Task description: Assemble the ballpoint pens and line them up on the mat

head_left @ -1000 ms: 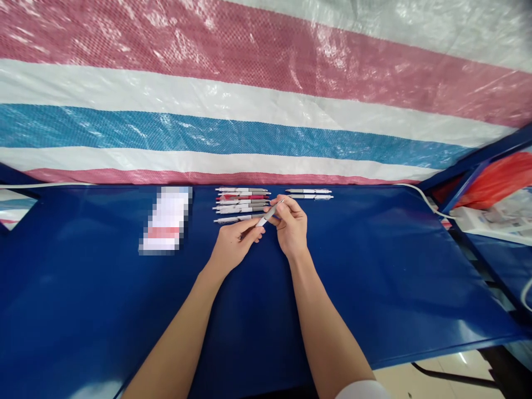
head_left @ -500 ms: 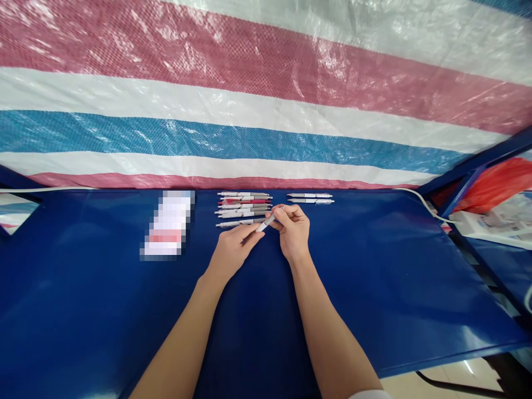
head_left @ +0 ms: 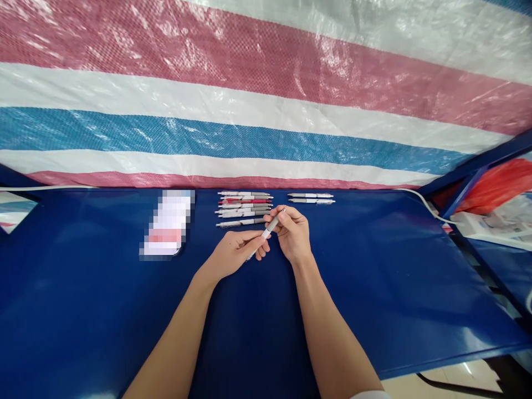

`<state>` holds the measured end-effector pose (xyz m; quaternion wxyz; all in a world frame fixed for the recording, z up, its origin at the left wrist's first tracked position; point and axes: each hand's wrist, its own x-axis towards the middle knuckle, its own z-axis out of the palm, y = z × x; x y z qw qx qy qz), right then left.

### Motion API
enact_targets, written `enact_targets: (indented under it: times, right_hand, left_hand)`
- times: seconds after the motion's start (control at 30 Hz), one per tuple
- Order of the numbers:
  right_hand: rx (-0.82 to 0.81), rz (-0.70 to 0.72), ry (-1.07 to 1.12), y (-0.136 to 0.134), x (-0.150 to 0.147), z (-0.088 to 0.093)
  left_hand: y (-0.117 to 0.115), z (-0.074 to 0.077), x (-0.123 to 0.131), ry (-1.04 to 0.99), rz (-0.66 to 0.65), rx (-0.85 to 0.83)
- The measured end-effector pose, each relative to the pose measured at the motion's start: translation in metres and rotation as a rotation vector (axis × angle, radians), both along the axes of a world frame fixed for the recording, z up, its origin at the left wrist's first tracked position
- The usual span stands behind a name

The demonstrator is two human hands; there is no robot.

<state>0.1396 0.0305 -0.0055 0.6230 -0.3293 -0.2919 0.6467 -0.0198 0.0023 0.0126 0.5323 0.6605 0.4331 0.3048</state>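
Both hands are closed on one white pen with a grey grip, held tilted above the table. My left hand grips its lower white barrel, whose end shows below the fingers. At the grey end near the tip, my right hand pinches it between thumb and fingers. Just beyond, a row of several pens lies side by side, most white and grey, one with red. Two more white and grey pens lie together behind my right hand.
A blurred-out white and pink rectangular item lies left of the pens. The blue table ends at a striped plastic sheet. A white cable runs along the back right, and a red plastic bag sits beyond the frame.
The pen has turned steeper, its barrel end coming down toward me. My left hand has shifted its hold, with more of its fingers now showing beneath the pen.
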Motion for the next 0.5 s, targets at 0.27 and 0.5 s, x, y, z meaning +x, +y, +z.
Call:
enact_targets:
  times: [0.27, 0.5]
  right_hand:
    - [0.008, -0.094, 0.0, 0.002, -0.001, -0.002]
    - [-0.009, -0.177, 0.008, 0.003, -0.005, 0.0]
  left_hand:
    - [0.001, -0.015, 0.003, 0.085, 0.122, 0.122]
    - [-0.002, -0.027, 0.012, 0.179, 0.336, 0.488]
